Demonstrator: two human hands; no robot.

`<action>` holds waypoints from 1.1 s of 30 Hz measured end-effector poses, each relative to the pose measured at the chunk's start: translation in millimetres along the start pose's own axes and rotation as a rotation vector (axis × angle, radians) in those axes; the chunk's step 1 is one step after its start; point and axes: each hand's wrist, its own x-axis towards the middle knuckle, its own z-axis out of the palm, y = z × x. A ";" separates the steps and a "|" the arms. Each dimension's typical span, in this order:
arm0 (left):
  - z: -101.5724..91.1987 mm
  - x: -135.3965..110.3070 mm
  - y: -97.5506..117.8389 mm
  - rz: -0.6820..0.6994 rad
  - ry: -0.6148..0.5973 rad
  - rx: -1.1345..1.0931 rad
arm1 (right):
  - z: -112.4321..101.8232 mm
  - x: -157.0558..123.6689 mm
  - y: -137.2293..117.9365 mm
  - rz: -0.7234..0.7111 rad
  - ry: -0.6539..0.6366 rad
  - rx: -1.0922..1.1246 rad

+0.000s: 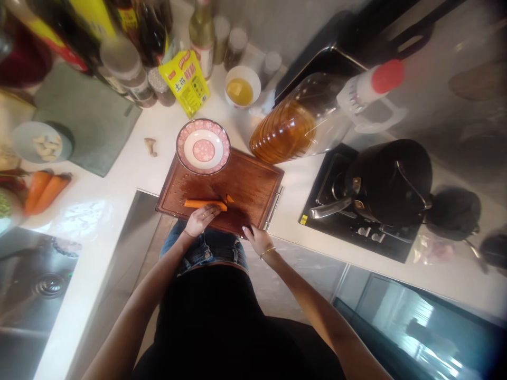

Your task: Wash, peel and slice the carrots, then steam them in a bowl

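A peeled carrot [204, 203] lies across a dark wooden cutting board [253, 184]. My left hand [202, 217] rests on the carrot's near side with its fingers curled, pinning it down. A small cut orange piece [229, 199] lies at the carrot's right end. My right hand [257, 240] is at the board's near edge, closed round a dark knife handle [247, 230]. The blade points toward the carrot's right end and is hard to make out. A pink patterned bowl [203, 132] sits empty on the board's far left corner.
A big jug of oil [293, 126] lies right of the board, and a black pot [386, 182] sits on the stove. Two whole carrots [43, 190], a plate of garlic [39, 142], a yellow packet [185, 82], a cup of yellow liquid [242, 87] and bottles stand behind. A sink [43, 285] is at the left.
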 end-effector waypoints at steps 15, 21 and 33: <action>3.6 -5.5 -5.8 -0.010 -0.028 -0.045 | 12.6 -28.8 19.9 -0.104 0.205 0.205; 1.5 -2.9 -4.2 0.017 -0.016 -0.013 | 10.0 -35.0 16.2 -0.114 0.180 0.199; -0.4 0.5 -2.5 0.019 -0.003 -0.017 | 7.9 -26.6 7.6 -0.045 0.092 0.111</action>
